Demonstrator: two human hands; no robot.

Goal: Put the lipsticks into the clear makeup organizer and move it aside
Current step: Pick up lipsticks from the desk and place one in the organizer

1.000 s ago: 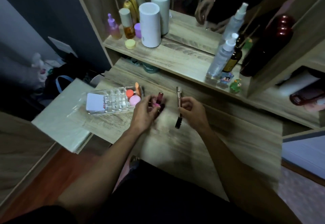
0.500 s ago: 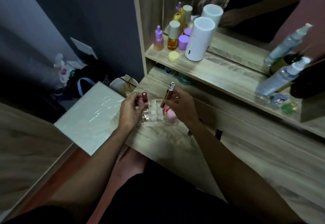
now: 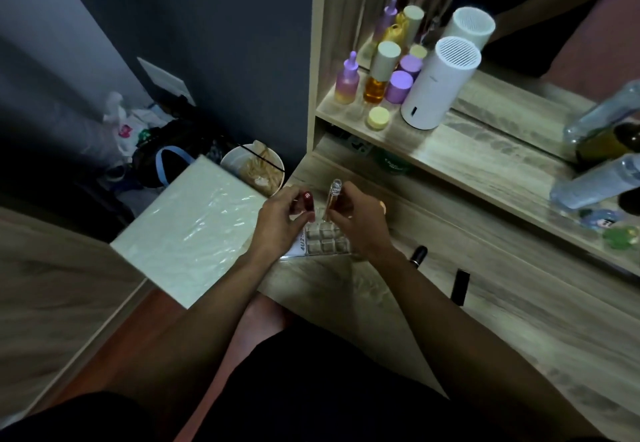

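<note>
Gripping a dark red lipstick (image 3: 307,200) upright, the left hand (image 3: 280,225) has its fingers (image 3: 289,199) clamped round the tube's sides, the rounded end with a small label facing up. Just to the right, the right hand (image 3: 356,219) pinches a slim clear-capped lipstick (image 3: 332,199), also upright, with its fingers closed on the lower part of the tube. Both tubes stand directly over the clear makeup organizer (image 3: 325,240), which sits on the wooden counter (image 3: 519,320) near its left edge, partly hidden under the two hands; whether either tube's base is already inside a cell cannot be told. Two black lipsticks lie on the counter to the right of the organizer, one short (image 3: 418,255) and close to the right wrist, the other longer (image 3: 460,285) and further right. On the far shelf (image 3: 450,150) stand a white cylinder (image 3: 440,84), purple bottles and an amber bottle (image 3: 379,74).
</note>
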